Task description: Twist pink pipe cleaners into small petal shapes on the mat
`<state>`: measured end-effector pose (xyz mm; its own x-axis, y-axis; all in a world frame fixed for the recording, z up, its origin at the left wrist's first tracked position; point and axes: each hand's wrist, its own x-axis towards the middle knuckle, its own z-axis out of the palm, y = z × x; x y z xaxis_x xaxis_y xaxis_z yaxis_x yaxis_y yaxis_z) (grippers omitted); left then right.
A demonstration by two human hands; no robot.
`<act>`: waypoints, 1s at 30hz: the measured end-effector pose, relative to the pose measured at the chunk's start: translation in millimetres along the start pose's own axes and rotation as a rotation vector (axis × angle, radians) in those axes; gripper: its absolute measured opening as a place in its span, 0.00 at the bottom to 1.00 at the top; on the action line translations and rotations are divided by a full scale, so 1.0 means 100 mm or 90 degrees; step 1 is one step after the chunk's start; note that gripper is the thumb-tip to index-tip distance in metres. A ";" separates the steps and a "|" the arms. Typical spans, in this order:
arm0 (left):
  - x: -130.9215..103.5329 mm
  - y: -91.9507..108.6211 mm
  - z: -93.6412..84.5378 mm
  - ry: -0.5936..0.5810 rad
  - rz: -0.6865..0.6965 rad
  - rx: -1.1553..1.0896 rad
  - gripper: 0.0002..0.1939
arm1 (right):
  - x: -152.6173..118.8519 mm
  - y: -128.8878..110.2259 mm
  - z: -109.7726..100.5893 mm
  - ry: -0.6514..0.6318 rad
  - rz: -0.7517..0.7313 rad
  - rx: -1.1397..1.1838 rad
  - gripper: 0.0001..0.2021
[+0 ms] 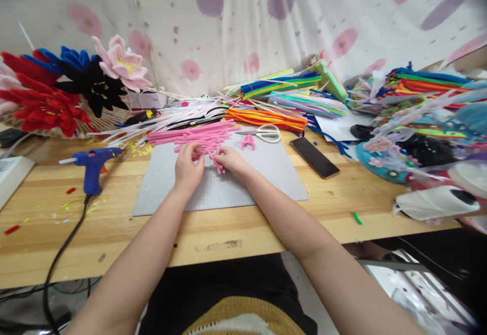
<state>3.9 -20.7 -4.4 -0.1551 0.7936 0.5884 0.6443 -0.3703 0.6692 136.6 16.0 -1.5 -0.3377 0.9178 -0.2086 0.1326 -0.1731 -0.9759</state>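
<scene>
My right hand (230,162) pinches a short bent pink pipe cleaner (217,164) above the grey cutting mat (220,193). Close beside it, my left hand (188,170) has its fingers curled, with a bit of pink pipe cleaner showing between thumb and fingers; its exact grip is partly hidden. Just beyond both hands lies a pile of pink pipe cleaners (190,134) across the mat's far edge. A small folded pink pipe-cleaner piece (248,142) rests to the right of my right hand, near white-handled scissors (268,133).
A blue glue gun (93,167) with a black cord stands at left, below fuzzy flowers (95,89). Orange pipe cleaners (266,119) and other coloured bundles line the back. At right are a phone (315,157) and a white roll (433,203).
</scene>
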 end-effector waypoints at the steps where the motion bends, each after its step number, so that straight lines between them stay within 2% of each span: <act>1: 0.01 -0.02 -0.01 0.033 -0.025 0.002 0.13 | 0.00 0.01 0.00 -0.017 -0.002 -0.026 0.10; 3: 0.05 -0.07 -0.06 0.076 -0.068 0.021 0.14 | -0.01 0.01 0.02 -0.033 -0.010 -0.059 0.10; 5: 0.09 -0.12 -0.11 0.083 -0.097 0.065 0.16 | -0.02 0.01 0.02 -0.030 -0.015 -0.057 0.10; 8: 0.13 -0.18 -0.17 0.106 -0.125 0.157 0.17 | -0.03 0.00 0.03 -0.010 -0.013 -0.013 0.10; 10: 0.13 -0.19 -0.16 0.106 -0.131 0.154 0.15 | -0.02 -0.01 0.02 0.010 -0.007 0.027 0.09; 12: 0.11 -0.17 -0.11 0.033 -0.156 0.046 0.10 | 0.00 -0.01 0.01 0.030 -0.010 0.077 0.08; 14: 0.07 -0.13 -0.04 -0.116 -0.210 -0.123 0.07 | 0.02 0.00 0.00 0.048 -0.026 0.123 0.09; 16: 0.02 -0.08 0.02 -0.286 -0.257 -0.250 0.12 | 0.04 0.02 -0.01 0.063 -0.048 0.145 0.09; 18: -0.01 -0.02 0.04 -0.356 -0.266 -0.291 0.14 | 0.05 0.04 -0.02 0.069 -0.065 0.140 0.09; 24: 0.01 0.09 -0.03 -0.355 -0.341 -0.330 0.14 | 0.03 0.05 -0.01 0.038 -0.087 0.111 0.08; 30: 0.02 0.09 -0.05 -0.319 -0.372 -0.365 0.14 | 0.03 0.03 -0.05 0.021 -0.022 0.206 0.06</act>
<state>5.5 -24.8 5.6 0.0881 0.9927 -0.0827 0.0816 0.0755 0.9938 140.4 19.5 -4.8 -0.3060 0.9352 -0.1783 -0.1826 -0.2415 -0.9531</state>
